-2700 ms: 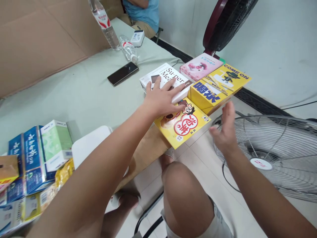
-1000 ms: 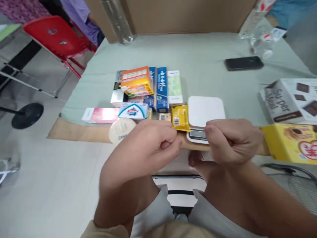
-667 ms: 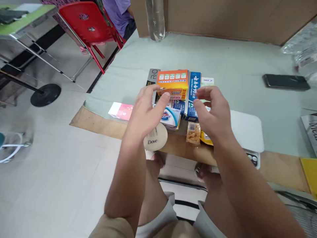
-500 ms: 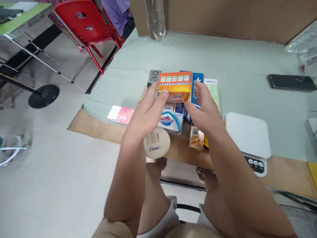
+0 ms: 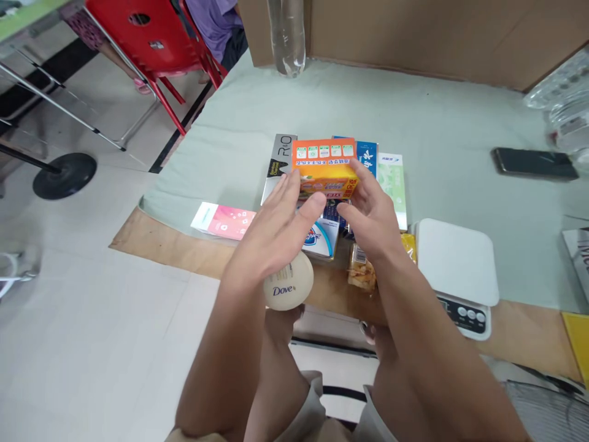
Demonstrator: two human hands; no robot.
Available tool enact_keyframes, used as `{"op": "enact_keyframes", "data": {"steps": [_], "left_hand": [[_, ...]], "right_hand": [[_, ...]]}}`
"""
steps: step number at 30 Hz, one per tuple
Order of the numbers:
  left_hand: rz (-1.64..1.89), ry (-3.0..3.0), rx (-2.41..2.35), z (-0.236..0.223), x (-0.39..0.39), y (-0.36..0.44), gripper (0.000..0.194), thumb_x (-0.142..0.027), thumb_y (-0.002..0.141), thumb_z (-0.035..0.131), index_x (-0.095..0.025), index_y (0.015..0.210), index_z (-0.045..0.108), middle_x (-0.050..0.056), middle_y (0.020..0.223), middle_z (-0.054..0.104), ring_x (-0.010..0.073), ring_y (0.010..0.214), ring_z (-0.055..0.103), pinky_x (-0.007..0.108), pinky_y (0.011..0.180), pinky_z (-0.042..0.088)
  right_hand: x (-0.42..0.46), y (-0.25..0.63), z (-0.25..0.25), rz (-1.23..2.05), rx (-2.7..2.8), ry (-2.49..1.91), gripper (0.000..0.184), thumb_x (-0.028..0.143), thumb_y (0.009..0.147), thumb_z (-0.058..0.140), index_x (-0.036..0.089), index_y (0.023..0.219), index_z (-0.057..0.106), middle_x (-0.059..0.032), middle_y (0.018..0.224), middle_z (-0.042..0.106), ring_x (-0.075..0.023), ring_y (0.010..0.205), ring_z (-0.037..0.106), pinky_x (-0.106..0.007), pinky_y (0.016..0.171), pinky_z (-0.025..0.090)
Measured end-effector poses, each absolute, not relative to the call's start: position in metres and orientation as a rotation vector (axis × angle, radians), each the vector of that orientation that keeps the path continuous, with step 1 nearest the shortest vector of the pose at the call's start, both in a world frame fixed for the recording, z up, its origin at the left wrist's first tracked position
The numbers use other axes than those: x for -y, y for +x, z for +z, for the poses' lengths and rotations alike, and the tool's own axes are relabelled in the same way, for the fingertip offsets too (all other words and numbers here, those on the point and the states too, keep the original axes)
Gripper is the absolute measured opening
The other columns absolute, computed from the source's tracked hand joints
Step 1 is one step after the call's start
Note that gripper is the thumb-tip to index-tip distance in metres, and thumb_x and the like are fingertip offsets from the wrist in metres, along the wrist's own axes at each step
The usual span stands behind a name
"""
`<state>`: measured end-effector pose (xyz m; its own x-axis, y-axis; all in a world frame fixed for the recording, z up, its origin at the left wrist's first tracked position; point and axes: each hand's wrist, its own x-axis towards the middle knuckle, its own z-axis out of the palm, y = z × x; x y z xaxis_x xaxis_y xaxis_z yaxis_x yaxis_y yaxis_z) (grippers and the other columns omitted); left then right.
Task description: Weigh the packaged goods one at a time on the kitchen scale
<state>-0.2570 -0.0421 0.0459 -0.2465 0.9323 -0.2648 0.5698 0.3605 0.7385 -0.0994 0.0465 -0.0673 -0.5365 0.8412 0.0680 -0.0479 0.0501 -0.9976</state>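
My left hand (image 5: 288, 227) is open, fingers stretched flat along the left and near side of an orange-and-yellow box (image 5: 324, 150). On its right, my right hand (image 5: 373, 215) is open and slightly curved, its fingertips at the box's edge; whether they press on it I cannot tell. The orange box sits among other cartons: a silver-and-black one (image 5: 280, 153), a blue one (image 5: 368, 156) and a green-and-white one (image 5: 392, 184). Partly behind my left hand are a white Safeguard box (image 5: 326, 236) and a round cream Dove container (image 5: 289, 285).
A pink-and-white carton (image 5: 225, 221) lies to the left. Near the front edge are a clear snack pack (image 5: 361, 270) and a white scale (image 5: 455, 261). Farther off are a phone (image 5: 534, 164), a plastic bottle (image 5: 289, 37), a cardboard panel (image 5: 414, 40) and a red chair (image 5: 147, 37).
My hands have come closer together around the orange box, the right one moving in to its edge. The view has shifted slightly.
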Motion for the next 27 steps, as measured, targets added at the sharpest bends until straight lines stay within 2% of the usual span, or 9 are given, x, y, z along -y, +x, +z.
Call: {"op": "enact_keyframes", "data": {"steps": [2,4,8,10,13,16,20,23,27], "left_hand": [[0.658,1.324,-1.930,0.062,0.046,-0.248,0.091,-0.088,0.093,0.029,-0.029,0.161,0.042,0.003,0.176,0.032,0.0337,0.168,0.014,0.054,0.138,0.015],[0.721,1.402,-1.935,0.077,0.050,-0.234,0.096,-0.091,0.091,0.028,-0.028,0.162,0.040,0.004,0.178,0.026,0.0342,0.168,0.013,0.052,0.138,0.018],[0.947,1.613,-1.902,0.087,0.054,-0.189,0.095,-0.093,0.088,0.031,-0.029,0.159,0.039,0.013,0.168,0.024,0.0350,0.156,0.038,0.052,0.129,0.039],[1.038,1.692,-1.848,0.080,0.053,-0.164,0.093,-0.091,0.089,0.033,-0.027,0.157,0.039,0.016,0.158,0.025,0.0351,0.153,0.038,0.053,0.126,0.041],[1.048,1.737,-1.783,0.059,0.052,-0.129,0.089,-0.088,0.091,0.033,-0.025,0.154,0.039,0.018,0.154,0.025,0.0376,0.157,0.029,0.056,0.126,0.039],[0.994,1.759,-1.707,0.037,0.051,-0.097,0.086,-0.087,0.092,0.030,-0.025,0.151,0.042,0.017,0.152,0.029,0.0381,0.151,0.037,0.057,0.126,0.039],[0.917,1.788,-1.612,0.017,0.049,-0.062,0.074,-0.074,0.096,0.038,-0.021,0.148,0.048,0.016,0.146,0.033,0.0342,0.144,0.043,0.052,0.122,0.043],[0.862,1.797,-1.611,0.008,0.042,-0.043,0.061,-0.060,0.096,0.046,-0.021,0.142,0.054,0.016,0.140,0.037,0.0334,0.140,0.046,0.053,0.117,0.048],[0.767,1.788,-1.696,0.002,0.034,-0.027,0.050,-0.049,0.094,0.053,-0.022,0.135,0.059,0.015,0.135,0.044,0.0329,0.135,0.049,0.054,0.114,0.049]], "right_hand": [[-0.042,-0.094,-0.054,1.609,1.530,-0.795,0.071,0.025,0.088,0.059,0.035,0.156,0.042,-0.0029,0.162,0.053,-0.0267,0.148,0.055,-0.054,0.125,0.047],[-0.034,-0.083,-0.034,1.562,1.503,-0.781,0.066,0.028,0.090,0.059,0.036,0.154,0.043,-0.0026,0.161,0.054,-0.0272,0.146,0.057,-0.056,0.123,0.049],[-0.012,-0.055,0.008,1.352,1.477,-0.904,0.054,0.034,0.096,0.057,0.035,0.149,0.045,-0.0056,0.153,0.060,-0.0300,0.139,0.063,-0.059,0.114,0.057],[-0.001,-0.038,0.015,1.237,1.426,-1.002,0.050,0.035,0.097,0.061,0.032,0.145,0.048,-0.0085,0.143,0.066,-0.0303,0.129,0.069,-0.057,0.110,0.060],[0.010,-0.007,0.003,1.033,1.324,-1.137,0.043,0.035,0.095,0.067,0.028,0.136,0.055,-0.0099,0.131,0.071,-0.0278,0.116,0.075,-0.051,0.104,0.064],[0.013,0.034,-0.022,0.846,1.320,-1.252,0.034,0.033,0.093,0.068,0.026,0.126,0.062,-0.0088,0.126,0.074,-0.0254,0.110,0.077,-0.045,0.099,0.066],[0.012,0.091,-0.043,0.682,1.404,-1.356,0.033,0.026,0.089,0.068,0.026,0.122,0.066,-0.0059,0.117,0.078,-0.0223,0.094,0.079,-0.041,0.089,0.067],[0.009,0.120,-0.050,0.648,1.455,-1.434,0.033,0.027,0.084,0.070,0.026,0.117,0.069,-0.0043,0.109,0.081,-0.0212,0.084,0.079,-0.037,0.080,0.066],[0.002,0.139,-0.056,0.729,1.497,-1.492,0.032,0.030,0.084,0.068,0.027,0.115,0.070,-0.0034,0.108,0.082,-0.0225,0.089,0.080,-0.038,0.080,0.065]]}}
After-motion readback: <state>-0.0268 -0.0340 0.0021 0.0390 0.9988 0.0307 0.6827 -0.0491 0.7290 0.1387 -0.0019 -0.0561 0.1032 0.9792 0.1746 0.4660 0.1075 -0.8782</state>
